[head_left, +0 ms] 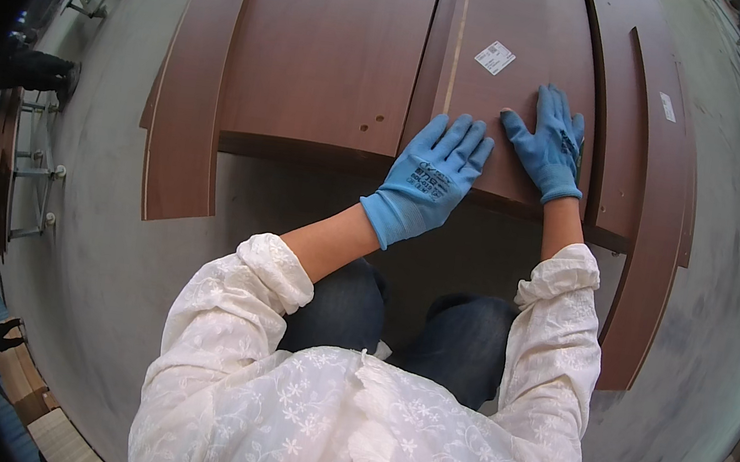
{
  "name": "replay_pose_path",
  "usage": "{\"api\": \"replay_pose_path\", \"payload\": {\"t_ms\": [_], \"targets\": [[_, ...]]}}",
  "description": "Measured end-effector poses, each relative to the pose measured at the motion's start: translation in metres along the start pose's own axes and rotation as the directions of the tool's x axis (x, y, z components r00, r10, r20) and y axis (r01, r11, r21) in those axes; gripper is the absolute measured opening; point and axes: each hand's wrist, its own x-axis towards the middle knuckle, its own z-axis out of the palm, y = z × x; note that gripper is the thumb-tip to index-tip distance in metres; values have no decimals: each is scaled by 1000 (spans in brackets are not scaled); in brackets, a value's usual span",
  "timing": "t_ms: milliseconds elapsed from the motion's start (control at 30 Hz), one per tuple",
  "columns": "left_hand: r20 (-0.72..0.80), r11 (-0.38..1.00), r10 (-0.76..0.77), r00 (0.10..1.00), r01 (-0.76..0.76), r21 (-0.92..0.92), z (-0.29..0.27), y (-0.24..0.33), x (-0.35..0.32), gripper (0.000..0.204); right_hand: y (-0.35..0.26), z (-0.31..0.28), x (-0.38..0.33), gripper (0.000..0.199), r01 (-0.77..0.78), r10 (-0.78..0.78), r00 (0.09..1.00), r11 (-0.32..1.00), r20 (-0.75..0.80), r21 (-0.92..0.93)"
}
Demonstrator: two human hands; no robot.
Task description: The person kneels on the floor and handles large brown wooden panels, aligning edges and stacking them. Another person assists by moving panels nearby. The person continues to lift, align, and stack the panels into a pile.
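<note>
White flowered shirt cloth (288,443) fills the near side, with dark-jeaned knees (337,310) beyond it. Farther forward, the person's left hand (427,180) and right hand (548,151), both in blue gloves, lie palm down with fingers extended, apparently grasping nothing. Beneath them is the brown panel (534,20), its white label (495,58) just past the left fingertips; it lies between a wide panel (327,50) with two holes and a narrower panel (617,141) at the right. Hard pressure near its close edge might tip it, since its supports cannot be seen; sliding it sideways could scrape its neighbours. Well apart, a metal frame (37,173) stands on grey floor (87,279).
</note>
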Motion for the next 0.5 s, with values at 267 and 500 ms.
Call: {"api": "replay_pose_path", "payload": {"t_ms": [267, 500], "targets": [[-19, 999, -41, 999, 40, -26, 6, 1, 0, 70, -2, 0, 4, 90, -17, 15, 1000, 997, 27, 73], [-45, 998, -51, 998, 50, -25, 10, 6, 1, 73, 4, 8, 8, 94, 5, -6, 1000, 997, 19, 82]]}}
